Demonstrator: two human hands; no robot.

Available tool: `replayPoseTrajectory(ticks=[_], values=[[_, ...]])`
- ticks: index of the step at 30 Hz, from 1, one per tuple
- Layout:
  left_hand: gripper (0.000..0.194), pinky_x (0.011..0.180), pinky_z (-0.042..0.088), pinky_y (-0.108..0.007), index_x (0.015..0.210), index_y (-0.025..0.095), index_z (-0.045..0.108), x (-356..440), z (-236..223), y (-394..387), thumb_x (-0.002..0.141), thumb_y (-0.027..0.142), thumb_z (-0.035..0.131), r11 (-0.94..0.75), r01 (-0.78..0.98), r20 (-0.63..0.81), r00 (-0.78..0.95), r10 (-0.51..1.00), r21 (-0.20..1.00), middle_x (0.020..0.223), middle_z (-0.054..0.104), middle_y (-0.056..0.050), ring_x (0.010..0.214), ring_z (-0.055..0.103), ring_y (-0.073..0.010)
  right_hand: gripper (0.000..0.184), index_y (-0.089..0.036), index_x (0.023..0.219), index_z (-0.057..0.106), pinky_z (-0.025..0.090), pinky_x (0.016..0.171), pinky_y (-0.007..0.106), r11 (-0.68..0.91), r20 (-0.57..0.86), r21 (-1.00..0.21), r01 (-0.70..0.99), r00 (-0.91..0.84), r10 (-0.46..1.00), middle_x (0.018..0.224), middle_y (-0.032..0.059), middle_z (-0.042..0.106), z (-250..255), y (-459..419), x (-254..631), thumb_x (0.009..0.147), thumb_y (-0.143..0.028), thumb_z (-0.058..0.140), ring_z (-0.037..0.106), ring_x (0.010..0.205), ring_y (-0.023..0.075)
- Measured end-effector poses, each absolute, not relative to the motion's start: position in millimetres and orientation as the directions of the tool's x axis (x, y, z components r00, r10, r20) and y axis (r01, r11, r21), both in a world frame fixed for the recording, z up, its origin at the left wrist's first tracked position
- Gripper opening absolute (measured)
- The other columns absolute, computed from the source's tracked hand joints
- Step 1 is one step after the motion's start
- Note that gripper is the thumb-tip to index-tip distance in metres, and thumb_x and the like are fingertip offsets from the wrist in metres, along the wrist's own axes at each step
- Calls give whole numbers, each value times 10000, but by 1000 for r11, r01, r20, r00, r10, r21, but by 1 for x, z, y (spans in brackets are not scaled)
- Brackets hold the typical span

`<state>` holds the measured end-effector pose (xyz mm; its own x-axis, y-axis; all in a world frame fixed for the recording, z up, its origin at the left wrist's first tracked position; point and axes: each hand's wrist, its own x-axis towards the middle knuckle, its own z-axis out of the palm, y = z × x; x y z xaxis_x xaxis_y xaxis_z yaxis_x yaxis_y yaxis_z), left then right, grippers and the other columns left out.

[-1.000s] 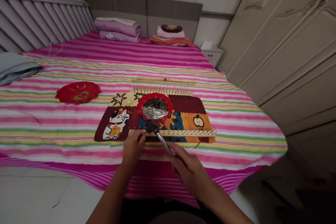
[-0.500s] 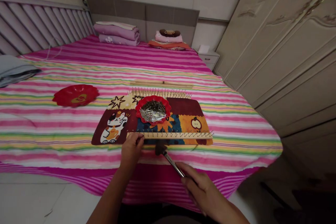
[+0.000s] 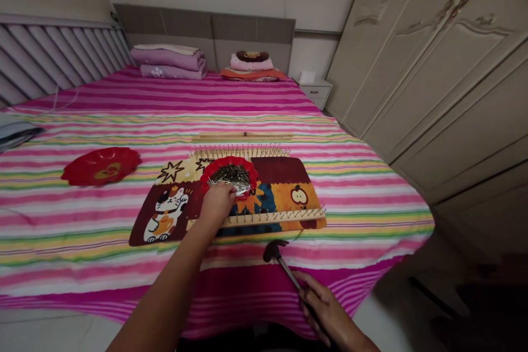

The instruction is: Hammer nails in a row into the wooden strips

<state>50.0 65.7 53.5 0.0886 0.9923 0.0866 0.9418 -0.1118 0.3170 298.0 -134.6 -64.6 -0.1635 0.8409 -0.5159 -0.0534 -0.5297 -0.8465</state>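
My left hand (image 3: 221,199) reaches over the front rim of a scalloped red bowl (image 3: 253,169) heaped with nails (image 3: 233,174). Its fingers are bent together at the nails, and the fingertips are hidden, so what they pinch does not show. My right hand (image 3: 324,305) is wrapped round the handle of a claw hammer (image 3: 287,270), whose dark head is over the near edge of the bed. Between the bowl and the hammer lies a wooden strip (image 3: 264,219) with a row of nails standing in it; my left forearm covers part of its left end.
The bowl and strip lie on a patterned mat (image 3: 284,170) on the striped bed (image 3: 363,187). Behind the bowl are more nail-studded strips (image 3: 243,151) and plain wooden strips (image 3: 218,136). A red plate (image 3: 103,166) sits left, and a wardrobe (image 3: 433,77) stands right.
My left hand has left the left end of the wooden strip and moved forward to the nail bowl. My right hand has drawn the hammer slightly back and right, away from the strip.
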Motion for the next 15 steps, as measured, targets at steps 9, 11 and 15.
replayPoseTrajectory(ticks=[9,11,15], values=[[118,616,415,-270,648,211,686,68,44,104,666,183,573,-40,969,-123,72,990,246,692,689,-78,702,627,-214,554,-204,1305,412,153,270,134,-538,-516,-841,-65,-206,832,468,-122,386,-70,-134,303,829,-485,456,248,291,42],[128,624,418,-279,600,203,669,68,43,104,652,151,565,-63,967,-98,90,991,247,686,685,-93,702,627,-223,536,-207,1286,428,149,273,137,-544,-519,-835,-81,-211,828,477,-116,396,-70,-133,302,826,-478,467,253,302,43],[150,647,420,-292,587,186,653,64,43,103,681,163,539,-109,960,-37,122,992,257,682,677,-117,714,625,-231,519,-196,1270,434,132,281,138,-558,-530,-822,-118,-201,824,462,-121,387,-70,-133,300,820,-449,486,225,307,39]])
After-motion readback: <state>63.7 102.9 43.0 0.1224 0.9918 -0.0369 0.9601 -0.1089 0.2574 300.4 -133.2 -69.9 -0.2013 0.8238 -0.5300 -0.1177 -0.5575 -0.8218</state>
